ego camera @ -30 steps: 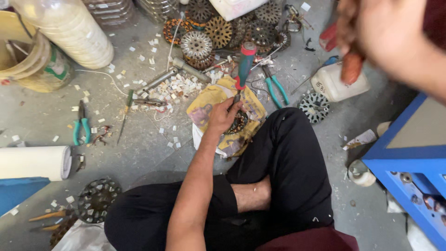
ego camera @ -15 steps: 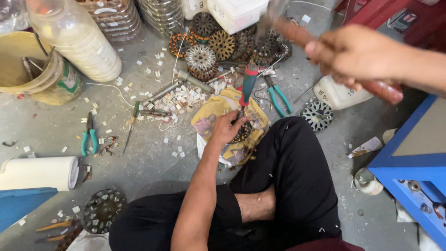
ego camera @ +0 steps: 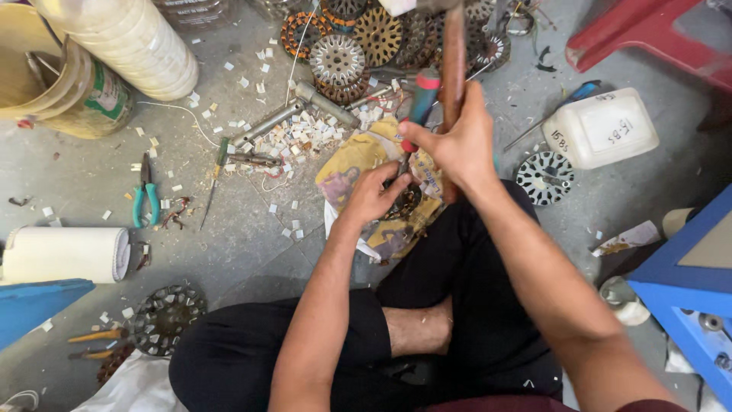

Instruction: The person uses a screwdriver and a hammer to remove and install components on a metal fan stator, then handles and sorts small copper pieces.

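Wooden hammer handle [ego camera: 453,53] gripped in right hand [ego camera: 456,145]; left hand [ego camera: 371,194] pinches screwdriver [ego camera: 418,111] just beside it.

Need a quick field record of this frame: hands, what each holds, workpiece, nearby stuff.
setting: person seated cross-legged on a grey floor
right hand: shut on a wooden hammer handle, raised above the work
left hand: steadies a red-and-teal screwdriver on a dark round stator part
under work: yellow printed cloth
nearby left: teal pliers, white roll, white scraps
nearby top: round stator cores
nearby right: white plastic can, blue frame
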